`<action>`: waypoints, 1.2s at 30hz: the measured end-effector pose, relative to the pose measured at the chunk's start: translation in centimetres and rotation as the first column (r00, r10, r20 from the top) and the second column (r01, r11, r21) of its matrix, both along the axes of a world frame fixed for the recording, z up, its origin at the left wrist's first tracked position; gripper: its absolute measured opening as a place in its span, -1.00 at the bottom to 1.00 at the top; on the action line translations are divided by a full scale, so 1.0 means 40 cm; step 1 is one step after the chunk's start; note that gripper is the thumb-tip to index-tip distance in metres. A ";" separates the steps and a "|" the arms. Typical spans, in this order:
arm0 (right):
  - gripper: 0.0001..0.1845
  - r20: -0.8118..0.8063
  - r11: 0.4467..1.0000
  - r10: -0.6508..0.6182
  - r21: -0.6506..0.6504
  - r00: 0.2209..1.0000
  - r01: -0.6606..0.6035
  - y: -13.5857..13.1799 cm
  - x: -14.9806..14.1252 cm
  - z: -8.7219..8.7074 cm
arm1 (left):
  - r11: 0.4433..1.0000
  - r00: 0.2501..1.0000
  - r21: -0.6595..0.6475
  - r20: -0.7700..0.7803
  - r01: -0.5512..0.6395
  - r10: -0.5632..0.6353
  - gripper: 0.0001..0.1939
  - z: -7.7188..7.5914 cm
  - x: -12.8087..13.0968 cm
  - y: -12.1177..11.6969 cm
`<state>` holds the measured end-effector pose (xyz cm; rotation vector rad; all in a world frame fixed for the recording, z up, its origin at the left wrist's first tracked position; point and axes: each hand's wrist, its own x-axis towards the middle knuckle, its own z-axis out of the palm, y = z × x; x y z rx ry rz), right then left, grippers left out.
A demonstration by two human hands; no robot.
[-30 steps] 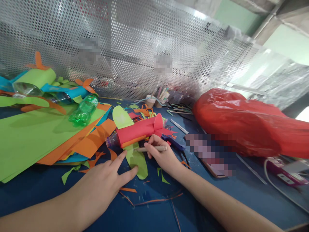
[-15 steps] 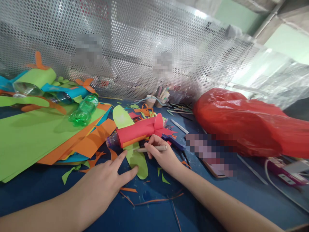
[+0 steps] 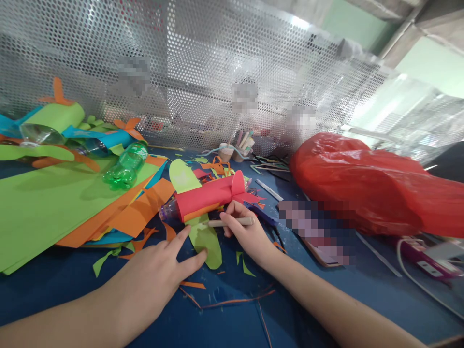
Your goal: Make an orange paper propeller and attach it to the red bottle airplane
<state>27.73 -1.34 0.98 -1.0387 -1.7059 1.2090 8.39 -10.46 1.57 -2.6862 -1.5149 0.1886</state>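
A plastic bottle wrapped in red paper (image 3: 205, 195) lies on its side in the middle of the blue table, like a small aeroplane. Green paper wings stick out from it, one behind (image 3: 182, 175) and one toward me (image 3: 210, 246). Fingers of my left hand (image 3: 159, 270), spread apart, rest at the edge of the near wing. A light-coloured pen (image 3: 235, 222) is pinched in my right hand (image 3: 246, 232), its tip over the near wing close to the red body. The bottle's neck (image 3: 168, 211) points left.
Large coloured sheets (image 3: 43, 203) are stacked at left under a green bottle (image 3: 126, 164). Other paper-covered bottles (image 3: 65, 116) stand behind. Right are a phone (image 3: 315, 237), a red plastic bag (image 3: 362, 183) and a power strip (image 3: 424, 258). Scraps, a blue glue gun (image 3: 263, 212) and a perforated metal screen surround the work.
The pen and my right hand have shifted very slightly to the right over the near wing. My left hand stays in place.
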 end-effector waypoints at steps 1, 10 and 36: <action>-0.73 -0.014 1.000 0.016 -0.008 1.000 -0.016 -0.002 0.000 0.002 | 1.000 1.000 -0.009 0.005 0.002 -0.002 -0.20 0.000 0.000 0.000; -0.76 0.020 0.997 0.072 -0.010 0.997 -0.072 -0.002 -0.006 0.002 | 0.999 1.000 0.033 -0.007 0.005 -0.005 -0.21 -0.004 -0.005 -0.002; -0.75 0.028 0.995 0.094 -0.017 0.995 -0.094 -0.001 -0.006 -0.005 | 1.000 1.000 0.020 -0.023 0.017 -0.016 -0.17 0.005 -0.001 -0.004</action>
